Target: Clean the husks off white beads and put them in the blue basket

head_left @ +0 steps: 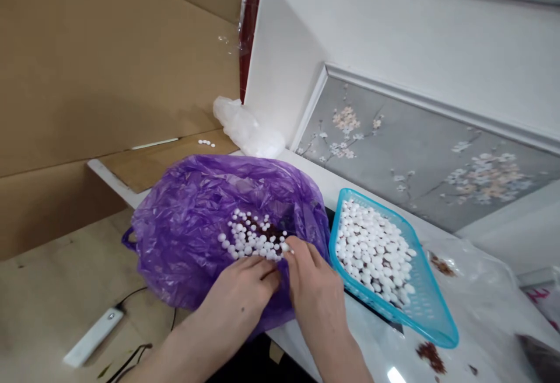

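Observation:
A crumpled purple plastic bag (184,219) lies open at the table's edge, with small white balls (248,249) and dark red-brown bits (269,231) inside it. My left hand (245,286) reaches over the bag's near rim, fingers curled down and closed; its fingertips are hidden. Beside it, my right hand (315,284) has thumb and fingers pinched together at a white ball at the pile's edge. To the right stands a blue plastic basket (431,301), holding many more white balls with dark red-brown bits showing between them.
Behind the purple bag sits a clear plastic bag (254,132). A few white balls lie on a cardboard piece (161,164) at the back left. A white power bank (94,336) with a cable is at lower left. Red-brown scraps (431,357) lie near the basket. A tall cardboard sheet (109,62) rises behind.

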`<state>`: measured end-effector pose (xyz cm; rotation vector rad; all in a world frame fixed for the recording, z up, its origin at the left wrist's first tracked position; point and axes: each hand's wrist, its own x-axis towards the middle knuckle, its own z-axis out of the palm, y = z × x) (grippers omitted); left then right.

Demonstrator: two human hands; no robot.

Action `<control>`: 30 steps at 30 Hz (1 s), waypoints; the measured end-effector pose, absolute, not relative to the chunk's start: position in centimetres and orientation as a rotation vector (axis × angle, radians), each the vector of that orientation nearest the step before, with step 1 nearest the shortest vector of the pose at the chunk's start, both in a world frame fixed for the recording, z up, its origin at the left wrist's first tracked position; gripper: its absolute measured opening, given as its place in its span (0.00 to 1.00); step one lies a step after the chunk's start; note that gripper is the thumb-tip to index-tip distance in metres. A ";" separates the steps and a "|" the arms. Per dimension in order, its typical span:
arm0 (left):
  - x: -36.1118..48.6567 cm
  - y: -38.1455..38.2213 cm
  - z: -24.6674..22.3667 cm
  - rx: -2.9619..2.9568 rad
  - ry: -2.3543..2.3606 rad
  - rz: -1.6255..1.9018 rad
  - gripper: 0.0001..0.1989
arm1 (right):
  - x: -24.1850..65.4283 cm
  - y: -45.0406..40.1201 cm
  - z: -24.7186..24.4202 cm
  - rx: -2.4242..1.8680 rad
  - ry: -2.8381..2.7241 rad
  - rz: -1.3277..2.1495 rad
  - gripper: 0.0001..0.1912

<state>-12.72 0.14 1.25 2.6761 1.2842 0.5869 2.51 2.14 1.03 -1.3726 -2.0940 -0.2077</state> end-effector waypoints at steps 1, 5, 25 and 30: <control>-12.7 0.0 1.2 2.658 1.280 0.604 0.11 | 2.2 2.3 1.3 -1.360 -2.128 -0.140 0.12; -14.4 0.6 2.0 2.534 1.309 0.766 0.15 | 1.6 2.9 1.4 -1.293 -2.223 0.155 0.16; -17.8 10.8 4.0 2.370 2.103 -0.032 0.10 | 2.9 2.5 0.0 -1.384 -2.013 0.465 0.14; -17.3 10.8 4.0 2.337 2.100 -0.034 0.11 | 3.2 1.7 0.0 -1.436 -2.030 0.442 0.15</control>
